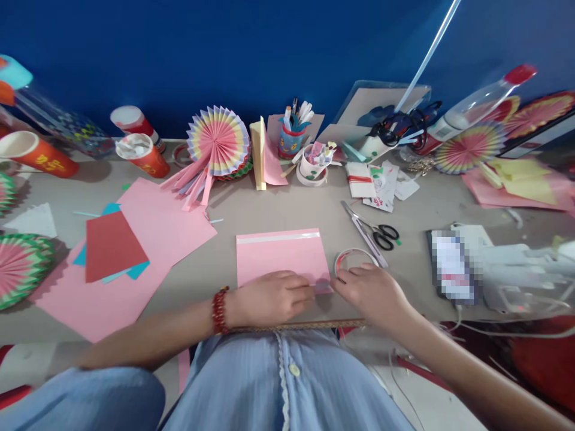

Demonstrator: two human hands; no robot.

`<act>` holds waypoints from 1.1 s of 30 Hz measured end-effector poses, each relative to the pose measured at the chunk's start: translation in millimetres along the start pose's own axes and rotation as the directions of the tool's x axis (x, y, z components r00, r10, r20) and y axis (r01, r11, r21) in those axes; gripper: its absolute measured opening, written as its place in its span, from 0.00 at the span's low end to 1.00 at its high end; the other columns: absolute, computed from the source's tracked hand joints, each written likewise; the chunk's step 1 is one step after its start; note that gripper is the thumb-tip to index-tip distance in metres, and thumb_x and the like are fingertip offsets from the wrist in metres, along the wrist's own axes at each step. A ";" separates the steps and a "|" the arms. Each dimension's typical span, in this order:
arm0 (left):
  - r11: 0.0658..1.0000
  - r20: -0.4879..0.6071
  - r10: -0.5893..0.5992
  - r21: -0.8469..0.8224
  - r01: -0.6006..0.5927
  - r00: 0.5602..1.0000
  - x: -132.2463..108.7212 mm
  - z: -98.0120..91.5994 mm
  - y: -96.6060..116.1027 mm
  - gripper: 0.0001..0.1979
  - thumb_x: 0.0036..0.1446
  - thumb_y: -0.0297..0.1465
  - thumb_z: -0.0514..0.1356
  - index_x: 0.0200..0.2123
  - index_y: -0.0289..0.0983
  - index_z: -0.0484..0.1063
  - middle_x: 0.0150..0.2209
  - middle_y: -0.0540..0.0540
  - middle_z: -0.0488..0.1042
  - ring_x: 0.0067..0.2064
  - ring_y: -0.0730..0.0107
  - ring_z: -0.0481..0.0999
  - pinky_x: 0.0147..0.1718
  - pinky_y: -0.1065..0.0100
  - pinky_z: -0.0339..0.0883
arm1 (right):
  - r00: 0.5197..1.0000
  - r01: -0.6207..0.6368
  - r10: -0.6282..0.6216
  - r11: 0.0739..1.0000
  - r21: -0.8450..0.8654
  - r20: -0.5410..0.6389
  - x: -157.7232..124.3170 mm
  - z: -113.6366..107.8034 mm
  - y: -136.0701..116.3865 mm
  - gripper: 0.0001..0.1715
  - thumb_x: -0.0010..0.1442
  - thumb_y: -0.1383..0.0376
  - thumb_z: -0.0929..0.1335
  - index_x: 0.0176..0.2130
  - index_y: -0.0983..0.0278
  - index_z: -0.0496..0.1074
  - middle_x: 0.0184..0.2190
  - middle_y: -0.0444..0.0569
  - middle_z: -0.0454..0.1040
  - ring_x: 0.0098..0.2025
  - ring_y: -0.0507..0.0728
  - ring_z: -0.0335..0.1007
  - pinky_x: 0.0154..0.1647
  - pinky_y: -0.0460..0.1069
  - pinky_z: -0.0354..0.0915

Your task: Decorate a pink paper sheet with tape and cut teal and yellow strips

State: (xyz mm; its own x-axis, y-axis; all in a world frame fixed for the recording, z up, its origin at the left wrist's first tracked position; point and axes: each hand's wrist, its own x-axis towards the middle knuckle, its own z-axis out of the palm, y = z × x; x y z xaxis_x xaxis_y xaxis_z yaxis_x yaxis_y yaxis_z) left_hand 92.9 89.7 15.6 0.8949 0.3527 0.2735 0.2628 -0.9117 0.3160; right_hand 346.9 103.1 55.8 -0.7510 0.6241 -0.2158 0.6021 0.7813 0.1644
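A pink sheet of paper (281,260) lies in front of me, with a pale, shiny strip of tape (278,236) along its far edge. My left hand (274,299) rests across the sheet's near edge, fingers together and lying on the paper. Close to the near right corner, my right hand (371,293) has its thumb and fingers pinched together; what is between them is hidden. A shiny patch shows on the paper between both hands. Just beyond the right fingers sits a roll of tape (341,257), partly covered by that hand.
Scissors (381,235) and a utility knife (366,236) lie right of the sheet. Farther right is a phone (453,266) with cables. Pink sheets (166,221) and a red card (112,245) lie left. Paper fans (218,140), cups (144,155) and a pen holder (291,140) line the back.
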 end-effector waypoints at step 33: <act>0.995 0.073 0.062 0.077 -0.067 0.995 23.0 36.7 -8.8 0.25 0.70 0.45 0.51 0.59 0.34 0.69 0.65 0.41 0.66 0.65 0.58 0.63 0.62 0.61 0.59 | 0.900 -0.071 0.157 0.973 0.220 -0.407 -30.8 52.3 -7.8 0.15 0.65 0.72 0.62 0.36 0.62 0.77 0.36 0.49 0.77 0.36 0.56 0.67 0.39 0.50 0.60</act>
State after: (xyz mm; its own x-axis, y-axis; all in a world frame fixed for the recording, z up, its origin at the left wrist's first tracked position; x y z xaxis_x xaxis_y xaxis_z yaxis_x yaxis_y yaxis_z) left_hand 124.4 98.0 -14.3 0.9333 0.2795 0.2256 0.2289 -0.9468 0.2260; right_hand 379.5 77.5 10.9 -0.6914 0.6871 0.2232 0.6985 0.7147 -0.0366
